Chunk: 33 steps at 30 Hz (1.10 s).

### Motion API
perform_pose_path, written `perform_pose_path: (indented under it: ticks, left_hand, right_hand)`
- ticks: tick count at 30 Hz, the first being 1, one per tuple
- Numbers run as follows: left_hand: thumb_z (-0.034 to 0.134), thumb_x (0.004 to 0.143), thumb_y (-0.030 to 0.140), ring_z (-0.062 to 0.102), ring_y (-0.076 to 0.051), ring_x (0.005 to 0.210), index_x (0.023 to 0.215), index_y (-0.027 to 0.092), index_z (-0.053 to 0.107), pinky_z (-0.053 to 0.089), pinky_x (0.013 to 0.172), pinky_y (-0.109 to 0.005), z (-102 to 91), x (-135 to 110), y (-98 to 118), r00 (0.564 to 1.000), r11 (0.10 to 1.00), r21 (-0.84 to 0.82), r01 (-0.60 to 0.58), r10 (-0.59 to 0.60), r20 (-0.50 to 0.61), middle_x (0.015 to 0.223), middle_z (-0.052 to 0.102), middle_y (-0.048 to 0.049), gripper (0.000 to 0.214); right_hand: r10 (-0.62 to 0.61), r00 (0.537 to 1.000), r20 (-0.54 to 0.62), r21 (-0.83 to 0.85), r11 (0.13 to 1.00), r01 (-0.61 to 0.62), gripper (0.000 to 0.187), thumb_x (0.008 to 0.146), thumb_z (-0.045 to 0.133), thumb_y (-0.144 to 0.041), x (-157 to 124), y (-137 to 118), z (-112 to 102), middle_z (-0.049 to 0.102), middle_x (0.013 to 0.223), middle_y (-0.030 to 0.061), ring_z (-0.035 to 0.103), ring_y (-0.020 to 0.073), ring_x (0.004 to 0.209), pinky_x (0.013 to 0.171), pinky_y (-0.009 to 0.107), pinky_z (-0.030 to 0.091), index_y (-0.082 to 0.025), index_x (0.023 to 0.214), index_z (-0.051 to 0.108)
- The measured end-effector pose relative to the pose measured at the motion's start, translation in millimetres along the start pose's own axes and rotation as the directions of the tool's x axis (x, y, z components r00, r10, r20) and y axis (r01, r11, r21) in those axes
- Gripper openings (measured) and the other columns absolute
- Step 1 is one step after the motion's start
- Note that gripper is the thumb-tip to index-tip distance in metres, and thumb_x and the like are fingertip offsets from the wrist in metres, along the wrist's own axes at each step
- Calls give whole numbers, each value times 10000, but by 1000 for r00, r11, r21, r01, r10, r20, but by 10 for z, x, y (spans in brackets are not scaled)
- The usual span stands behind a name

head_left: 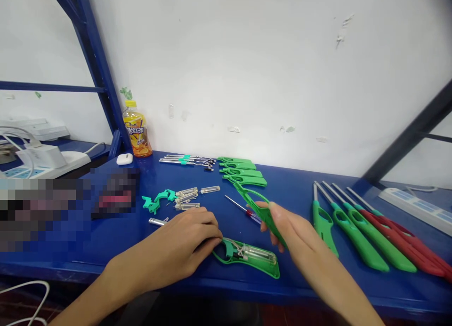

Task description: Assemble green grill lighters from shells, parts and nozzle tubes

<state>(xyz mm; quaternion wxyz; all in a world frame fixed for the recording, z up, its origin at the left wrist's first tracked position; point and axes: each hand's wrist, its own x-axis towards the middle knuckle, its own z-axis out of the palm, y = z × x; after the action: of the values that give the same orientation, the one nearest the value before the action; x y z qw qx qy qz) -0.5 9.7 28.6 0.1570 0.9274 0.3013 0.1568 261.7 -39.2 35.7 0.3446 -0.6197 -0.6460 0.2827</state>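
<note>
My left hand (187, 236) is closed, fingers pinched at the narrow front end of an opened lighter (252, 264) near the table's front edge. This lighter is a green half shell with a clear fuel tank (260, 254), wires and a teal trigger (229, 249) inside. Its metal tube (156, 221) pokes out left of my fingers, which hide the joint. My right hand (287, 222) grips a separate green shell half (262, 214), tilted and raised above the table. Behind it lies a thin screwdriver (237, 203), partly covered by the shell.
Teal triggers (158, 199), clear fuel tanks (187, 193), metal tubes (183, 160) and green shell halves (243, 171) lie farther back. Green lighters (360, 241) and red lighters (402, 241) are at right. A drink bottle (137, 131), white case (125, 159) and power strip (420, 210) stand around.
</note>
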Motion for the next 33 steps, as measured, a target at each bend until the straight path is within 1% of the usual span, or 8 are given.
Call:
perform_pose_path:
  ticks: [2, 5, 8, 11, 13, 15, 21, 33]
  left_hand:
    - [547, 1113, 200, 657, -202, 1077, 1148, 256, 769, 476, 988, -349, -21, -6, -3, 1000, 1000, -2, -7, 7, -3, 1158, 721, -7, 232]
    - [529, 1120, 237, 679, -210, 1048, 1100, 242, 770, 498, 958, -354, -78, -21, -45, 998, 1000, 17, 13, -12, -56, 1125, 744, -16, 241]
    - [512, 1121, 290, 699, -235, 1012, 1038, 225, 754, 519, 928, -384, -151, -76, -130, 978, 993, 74, 87, -71, -195, 1071, 768, -31, 264]
    - [576, 1097, 373, 685, -292, 1204, 1209, 268, 742, 507, 1053, -455, -195, -163, -215, 956, 981, 124, 147, -109, -271, 1231, 775, -35, 226]
    - [628, 1076, 418, 636, -304, 1334, 1354, 321, 699, 483, 1129, -471, -204, -210, -245, 970, 983, 120, 143, -114, -215, 1370, 738, -21, 303]
    - [657, 1067, 408, 636, -278, 1348, 1409, 347, 671, 496, 1131, -431, -204, -228, -248, 987, 990, 84, 113, -101, -127, 1419, 715, -10, 348]
    - [683, 1042, 195, 713, -210, 1146, 1193, 322, 772, 524, 1003, -317, -213, -135, -180, 997, 998, -3, 68, -68, 33, 1203, 770, 22, 216]
    - [621, 1073, 173, 692, -201, 1132, 1193, 320, 764, 476, 1011, -314, -146, -91, -212, 995, 996, -21, 87, -85, 58, 1185, 748, 25, 238]
  right_hand:
    - [-55, 998, -1, -69, 996, 55, 570, 1099, 338, -667, -11, 16, 15, 741, 1005, 44, 679, 259, 969, 900, 369, 514, -293, 1218, 751]
    - [-123, 992, 16, -146, 981, 124, 427, 1077, 490, -603, -13, 44, 38, 753, 1248, 45, 637, 317, 1256, 1076, 431, 468, -342, 1302, 741]
    - [-118, 990, 72, -221, 966, 132, 379, 1034, 624, -537, -2, 32, 74, 742, 1276, 56, 663, 333, 1216, 1047, 477, 496, -344, 1341, 735]
    - [-142, 983, 117, -269, 948, 169, 310, 988, 735, -441, -3, -14, 144, 747, 1205, 66, 683, 324, 1148, 1011, 491, 525, -294, 1259, 769]
    - [-179, 972, 150, -287, 933, 216, 287, 967, 780, -367, -12, -45, 205, 744, 1211, 69, 660, 330, 1196, 1059, 510, 510, -274, 1238, 773]
    - [-200, 959, 200, -294, 921, 254, 258, 961, 795, -310, -22, -68, 258, 739, 1210, 67, 643, 332, 1225, 1095, 522, 498, -272, 1215, 781]
    - [-191, 943, 271, -306, 912, 273, 223, 969, 795, -306, -25, -85, 308, 725, 1189, 53, 641, 321, 1203, 1108, 525, 503, -302, 1192, 801]
    - [-118, 948, 296, -376, 898, 229, 381, 961, 811, -308, -17, -80, 295, 737, 1192, 74, 665, 333, 1197, 1041, 530, 549, -275, 1338, 777]
